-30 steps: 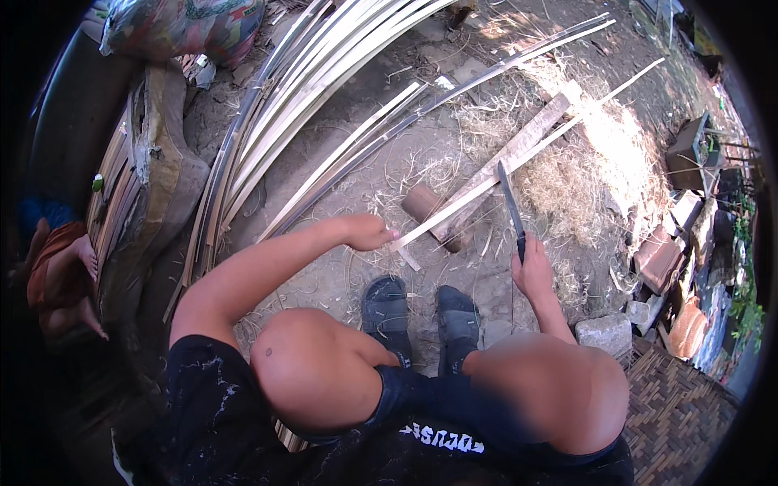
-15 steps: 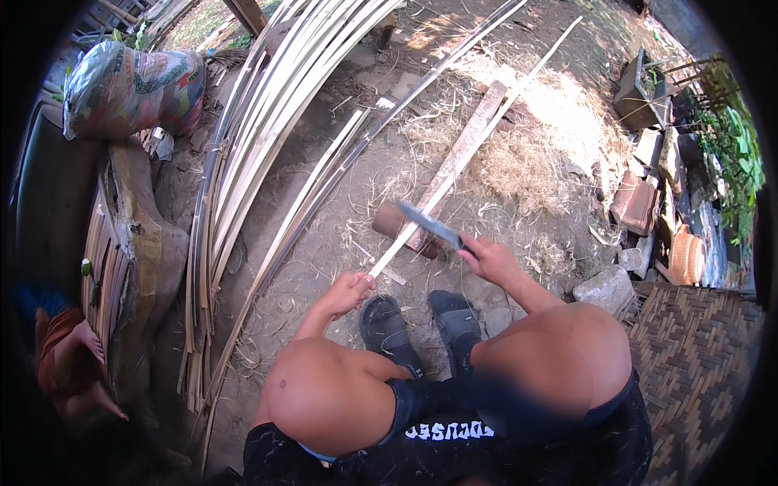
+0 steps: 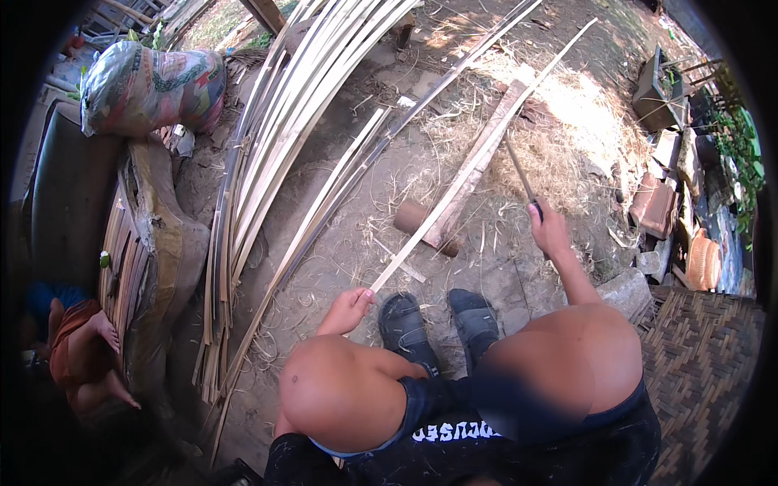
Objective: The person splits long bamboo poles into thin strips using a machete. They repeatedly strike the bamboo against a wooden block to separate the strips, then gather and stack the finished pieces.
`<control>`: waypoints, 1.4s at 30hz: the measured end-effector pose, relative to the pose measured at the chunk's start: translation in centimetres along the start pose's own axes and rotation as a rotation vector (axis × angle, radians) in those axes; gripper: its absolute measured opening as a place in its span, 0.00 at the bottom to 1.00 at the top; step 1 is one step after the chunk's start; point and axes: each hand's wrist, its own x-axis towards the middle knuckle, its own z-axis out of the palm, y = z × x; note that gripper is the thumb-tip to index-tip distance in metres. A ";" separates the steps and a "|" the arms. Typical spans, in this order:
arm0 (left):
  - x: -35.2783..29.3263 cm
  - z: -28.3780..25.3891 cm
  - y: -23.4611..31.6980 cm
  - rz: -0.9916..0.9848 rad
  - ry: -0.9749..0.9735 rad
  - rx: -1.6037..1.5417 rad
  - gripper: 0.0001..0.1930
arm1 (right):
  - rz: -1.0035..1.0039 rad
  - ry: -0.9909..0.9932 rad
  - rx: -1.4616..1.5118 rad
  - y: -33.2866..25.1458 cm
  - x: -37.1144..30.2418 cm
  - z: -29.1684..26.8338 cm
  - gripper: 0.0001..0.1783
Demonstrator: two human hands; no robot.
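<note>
Left hand point(image 3: 348, 311): fingers pinching a pale strip point(image 3: 405, 252) that runs toward one o'clock. Right hand point(image 3: 553, 232): fingers wrapped round a knife point(image 3: 519, 168) pointing toward eleven.

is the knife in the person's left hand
No, the right hand holds the knife, and the left hand grips the near end of a pale wooden strip.

Strong daylight bleaches the shavings point(image 3: 577, 121) at upper right nearly white; ground point(image 3: 344, 251) near the shoes point(image 3: 408, 328) lies in soft shade. The lower left sinks dark, blur smears the right thigh point(image 3: 539, 377), and the curved fisheye rim ends black.
</note>
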 end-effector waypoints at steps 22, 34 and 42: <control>-8.1 -3.0 -4.3 -0.286 0.170 0.333 0.19 | -0.023 -0.127 -0.085 1.8 2.6 1.9 0.23; -3.5 -1.5 -0.2 -0.304 0.058 0.007 0.21 | -0.206 -0.111 0.039 -1.0 -3.2 4.5 0.20; -5.3 -1.6 -3.2 -0.282 0.055 -0.064 0.20 | -0.164 -0.115 0.013 1.4 -0.6 3.4 0.24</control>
